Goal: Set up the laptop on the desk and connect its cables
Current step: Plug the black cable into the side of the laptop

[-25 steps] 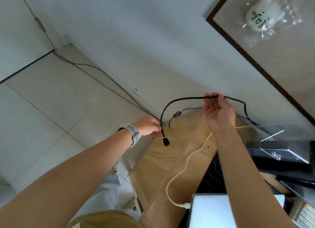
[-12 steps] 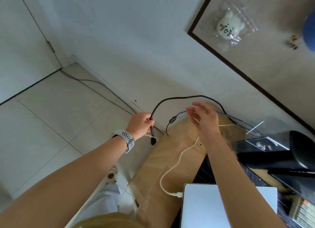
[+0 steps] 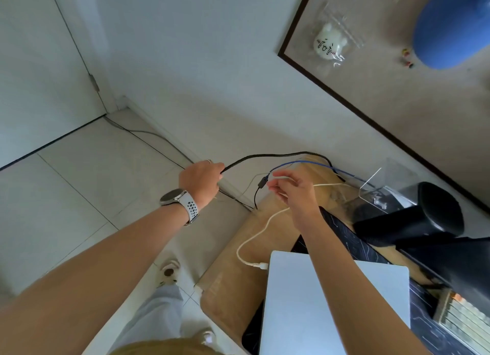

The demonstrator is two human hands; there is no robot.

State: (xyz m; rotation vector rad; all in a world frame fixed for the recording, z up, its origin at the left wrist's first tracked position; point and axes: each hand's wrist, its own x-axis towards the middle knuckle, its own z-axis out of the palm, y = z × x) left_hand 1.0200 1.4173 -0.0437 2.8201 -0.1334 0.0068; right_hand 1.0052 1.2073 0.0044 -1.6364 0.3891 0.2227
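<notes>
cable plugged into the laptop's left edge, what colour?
White cable, plugged into the closed silver laptop; head view.

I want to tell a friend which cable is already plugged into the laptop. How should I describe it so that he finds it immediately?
Start at the closed silver laptop lying on the light wooden desk. On its left edge sits a white plug; from there the thin white cable loops over the desk and up toward the right hand. It is the only white cable: the thick black cable in the left hand and the blue cable are darker.

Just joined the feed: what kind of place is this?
Probably a home desk corner: a closed laptop on a wooden desk, a pinboard on the wall, tiled floor beside it.
</notes>
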